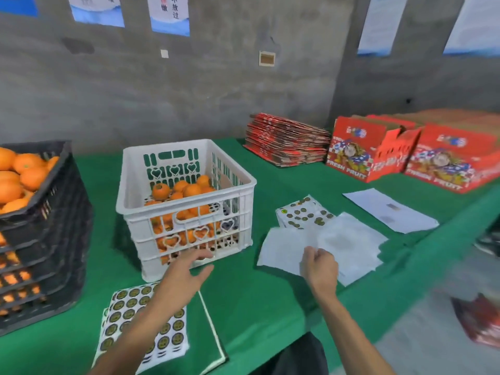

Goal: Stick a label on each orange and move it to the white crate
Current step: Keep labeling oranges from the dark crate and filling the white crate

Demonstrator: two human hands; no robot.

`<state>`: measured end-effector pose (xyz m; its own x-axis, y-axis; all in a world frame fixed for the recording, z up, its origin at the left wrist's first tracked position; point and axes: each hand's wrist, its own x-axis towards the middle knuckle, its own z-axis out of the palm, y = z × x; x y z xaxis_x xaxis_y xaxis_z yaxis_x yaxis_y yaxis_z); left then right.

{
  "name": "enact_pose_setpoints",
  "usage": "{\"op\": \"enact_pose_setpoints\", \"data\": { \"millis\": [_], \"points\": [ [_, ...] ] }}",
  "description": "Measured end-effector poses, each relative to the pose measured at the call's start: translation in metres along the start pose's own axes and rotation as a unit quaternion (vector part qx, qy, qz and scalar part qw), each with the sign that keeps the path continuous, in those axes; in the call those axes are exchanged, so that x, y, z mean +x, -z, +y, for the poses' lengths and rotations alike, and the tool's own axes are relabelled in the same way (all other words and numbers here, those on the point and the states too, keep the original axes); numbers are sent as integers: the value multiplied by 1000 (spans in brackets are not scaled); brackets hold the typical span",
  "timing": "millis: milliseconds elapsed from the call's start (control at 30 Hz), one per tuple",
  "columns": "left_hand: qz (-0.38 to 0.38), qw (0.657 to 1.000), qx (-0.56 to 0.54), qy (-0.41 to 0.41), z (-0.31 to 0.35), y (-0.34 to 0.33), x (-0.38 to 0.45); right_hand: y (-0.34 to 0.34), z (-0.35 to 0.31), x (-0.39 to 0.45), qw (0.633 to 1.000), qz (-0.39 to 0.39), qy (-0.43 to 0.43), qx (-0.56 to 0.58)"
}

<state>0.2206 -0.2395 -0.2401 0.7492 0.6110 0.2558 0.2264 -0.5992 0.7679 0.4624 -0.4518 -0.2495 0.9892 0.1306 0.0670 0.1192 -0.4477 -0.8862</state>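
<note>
While our left hand (186,269) reaches out with straight, spread fingers and holds nothing, just in front of the near wall of the white crate (186,231), our right hand (320,266) hovers over loose white backing sheets (338,239) with its fingers curled in; we cannot tell whether it pinches anything. The white crate is moulded plastic with slotted walls and heart-shaped cutouts, and it sits on the green cloth (270,307) near the middle of the table. Round, dimpled oranges (186,192) lie piled inside it, well below the rim. At the far left a black plastic crate (54,212), ribbed and latticed, is heaped with more oranges (19,174). Under our left forearm lies a glossy sheet of round dark-and-gold labels (127,307), set in rows, resting partly on a flat green board with a pale edge (211,336). A second, partly used label sheet (303,212) lies just beyond the backing sheets. Farther right lie flat white papers (389,209). At the far edge stands a stack of flattened red cardboard (286,139), and right of it open red boxes (359,150) printed "FRESH FRUIT". The wall (216,77) behind is rough grey concrete with blue-and-white posters (169,14) hung on it
</note>
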Motion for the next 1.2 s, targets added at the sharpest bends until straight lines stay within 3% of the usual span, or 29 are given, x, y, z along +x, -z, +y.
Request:
{"op": "enact_pose_setpoints", "data": {
  "millis": [167,267,333,467,567,667,767,933,1067,1200],
  "points": [
    [-5,1000,12,22,-20,-1,-3,11,8,21,996,2,-6,-85],
    [10,999,13,32,-31,4,-7,10,3,17,963,18,47,-263],
    [14,999,9,48,-37,9,-10,5,-4,9,943,50,113,-309],
    [19,997,19,71,-50,24,-25,-26,-27,-17,918,12,335,-211],
    [39,995,18,94,-58,42,-41,-66,-47,-59,850,-69,492,-176],
    [66,990,34,122,-66,67,-57,-111,-67,-113,777,-160,590,-152],
    [84,984,67,140,-75,90,-73,-146,-79,-155,749,-278,582,-152],
    [118,979,93,142,-89,117,-101,-181,-80,-192,741,-437,483,-161],
    [134,977,104,129,-91,136,-115,-197,-77,-206,711,-467,481,-211],
    [167,974,103,114,-88,158,-120,-208,-85,-211,707,-460,488,-223]
  ]
}}
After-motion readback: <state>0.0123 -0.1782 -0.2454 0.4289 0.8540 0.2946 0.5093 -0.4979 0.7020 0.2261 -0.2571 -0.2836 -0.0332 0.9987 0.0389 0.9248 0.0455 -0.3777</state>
